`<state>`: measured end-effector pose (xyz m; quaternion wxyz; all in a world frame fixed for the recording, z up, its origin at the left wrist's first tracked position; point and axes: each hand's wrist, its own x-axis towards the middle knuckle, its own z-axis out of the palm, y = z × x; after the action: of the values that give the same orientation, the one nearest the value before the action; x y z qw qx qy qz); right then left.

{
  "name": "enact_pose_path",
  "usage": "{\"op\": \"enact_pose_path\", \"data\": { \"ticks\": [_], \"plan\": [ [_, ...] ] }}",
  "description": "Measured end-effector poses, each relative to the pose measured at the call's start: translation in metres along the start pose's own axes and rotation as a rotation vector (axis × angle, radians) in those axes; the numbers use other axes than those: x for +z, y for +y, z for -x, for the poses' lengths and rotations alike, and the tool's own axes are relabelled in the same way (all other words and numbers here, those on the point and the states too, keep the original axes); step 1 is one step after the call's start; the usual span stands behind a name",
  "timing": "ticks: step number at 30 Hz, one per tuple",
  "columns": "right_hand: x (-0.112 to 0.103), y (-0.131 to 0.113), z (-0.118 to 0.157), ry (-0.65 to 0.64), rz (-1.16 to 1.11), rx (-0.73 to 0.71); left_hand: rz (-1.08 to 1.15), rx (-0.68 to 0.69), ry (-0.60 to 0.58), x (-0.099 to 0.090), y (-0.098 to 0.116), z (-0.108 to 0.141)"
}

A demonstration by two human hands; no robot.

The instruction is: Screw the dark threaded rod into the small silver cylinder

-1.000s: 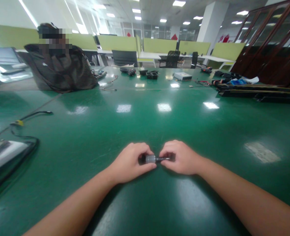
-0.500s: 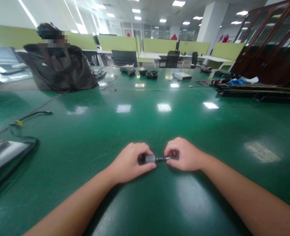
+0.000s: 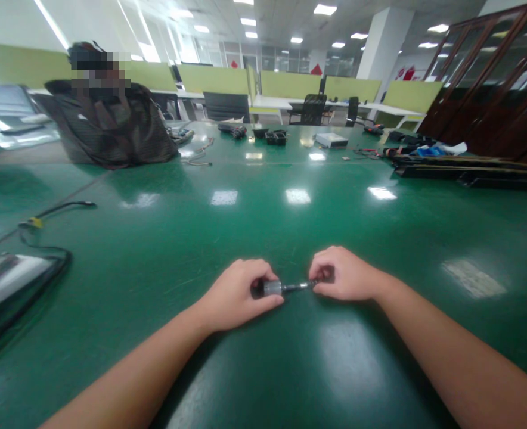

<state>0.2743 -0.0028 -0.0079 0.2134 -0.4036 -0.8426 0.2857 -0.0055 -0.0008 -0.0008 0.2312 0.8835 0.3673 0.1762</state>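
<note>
A screwdriver (image 3: 273, 288) with a grey collar and a thin metal shaft lies almost level just above or on the green table. My left hand (image 3: 241, 295) is closed around its handle end, thumb below and fingers above; most of the handle is hidden in the palm. The shaft (image 3: 295, 287) points right toward my right hand (image 3: 346, 274), which is closed in a pinch at the tip. A small dark piece (image 3: 316, 282) shows at those fingertips. Whether it is joined to the shaft or separate, I cannot tell.
The glossy green table (image 3: 178, 238) reaches far ahead. To the left are a black cable (image 3: 69, 205) and a pale-topped device (image 3: 13, 280). A large dark bag (image 3: 115, 128) stands at the far left, with a person partly behind it. Long black rails (image 3: 469, 173) lie at the far right.
My right hand has shifted a little right and up, so more of the shaft shows between the hands. My left hand stays where it was, holding the handle.
</note>
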Motion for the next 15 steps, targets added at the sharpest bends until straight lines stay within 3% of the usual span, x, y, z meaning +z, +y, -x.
{"op": "enact_pose_path", "data": {
  "ticks": [9, 15],
  "plan": [
    [0.035, -0.017, -0.015, 0.091, 0.029, -0.155, -0.015, -0.017, 0.009, 0.002, -0.001, 0.001],
    [0.041, -0.016, -0.014, 0.101, 0.007, -0.123, 0.000, -0.011, 0.004, 0.001, -0.001, 0.001]
  ]
}}
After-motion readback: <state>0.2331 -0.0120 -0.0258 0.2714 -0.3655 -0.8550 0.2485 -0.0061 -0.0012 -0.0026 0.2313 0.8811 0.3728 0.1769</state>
